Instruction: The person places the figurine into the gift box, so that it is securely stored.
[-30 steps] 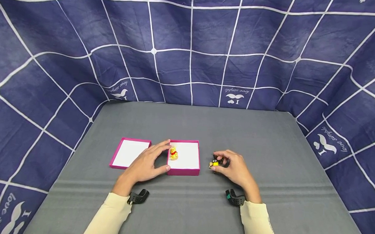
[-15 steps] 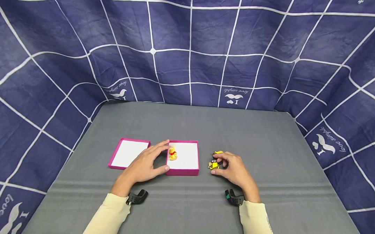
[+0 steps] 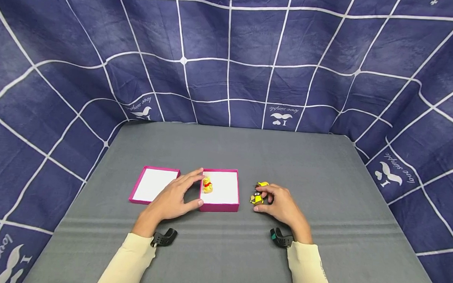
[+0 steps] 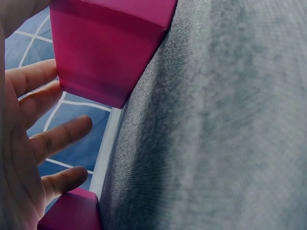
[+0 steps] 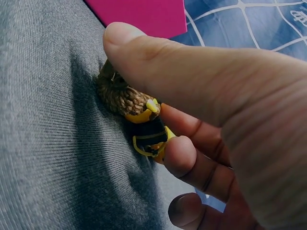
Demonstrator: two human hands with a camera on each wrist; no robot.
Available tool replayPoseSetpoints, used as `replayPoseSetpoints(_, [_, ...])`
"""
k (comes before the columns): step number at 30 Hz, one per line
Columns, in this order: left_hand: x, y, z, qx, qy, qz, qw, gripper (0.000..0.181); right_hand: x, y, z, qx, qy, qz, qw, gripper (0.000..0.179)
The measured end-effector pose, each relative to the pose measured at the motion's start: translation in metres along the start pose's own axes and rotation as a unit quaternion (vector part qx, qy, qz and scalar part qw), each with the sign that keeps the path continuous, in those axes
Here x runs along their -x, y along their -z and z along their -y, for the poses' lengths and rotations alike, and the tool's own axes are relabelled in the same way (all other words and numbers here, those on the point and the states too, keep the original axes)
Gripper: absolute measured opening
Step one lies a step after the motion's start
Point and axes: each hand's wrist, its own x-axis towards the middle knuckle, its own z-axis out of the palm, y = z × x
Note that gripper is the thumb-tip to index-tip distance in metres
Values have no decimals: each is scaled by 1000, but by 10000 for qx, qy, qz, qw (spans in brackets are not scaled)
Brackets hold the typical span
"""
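In the head view my left hand (image 3: 172,197) spans the left side of the magenta box (image 3: 220,207), thumb near its front corner and fingertips at its far corner. In the left wrist view its fingers are spread, and two fingertips touch the box's magenta wall (image 4: 105,52). A small yellow bear figurine (image 3: 207,185) with a red band lies on the white bottom. To the right, my right hand (image 3: 282,204) holds a small black-and-yellow figurine (image 3: 257,198) between thumb and fingers. The right wrist view shows its brown, textured part (image 5: 120,98), partly hidden by the thumb.
A shallow magenta lid (image 3: 154,184) with a white inside lies left of the box, partly behind the left hand. Another yellow-and-black piece (image 3: 263,184) shows just beyond the right index finger. A blue curtain (image 3: 252,81) encloses the grey table (image 3: 221,251).
The right fingers have shifted on the figurine, which has turned to show more yellow. A yellow-topped piece has come into sight behind it. The left hand stays at the box.
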Motion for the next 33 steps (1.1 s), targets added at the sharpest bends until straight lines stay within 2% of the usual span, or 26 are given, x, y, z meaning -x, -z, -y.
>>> replayPoseSetpoints(15, [0, 1, 1, -12, -23, -6, 10000, 75, -2, -2, -3, -8, 23, 48, 10000, 52])
replayPoseSetpoints(22, [3, -1, 1, -6, 8, 32, 10000, 75, 0, -2, -1, 70, -102, 160, 9998, 50])
replayPoseSetpoints(33, [2, 0, 0, -7, -27, 5, 10000, 75, 0, -4, -3, -5, -18, 128, 9999, 47])
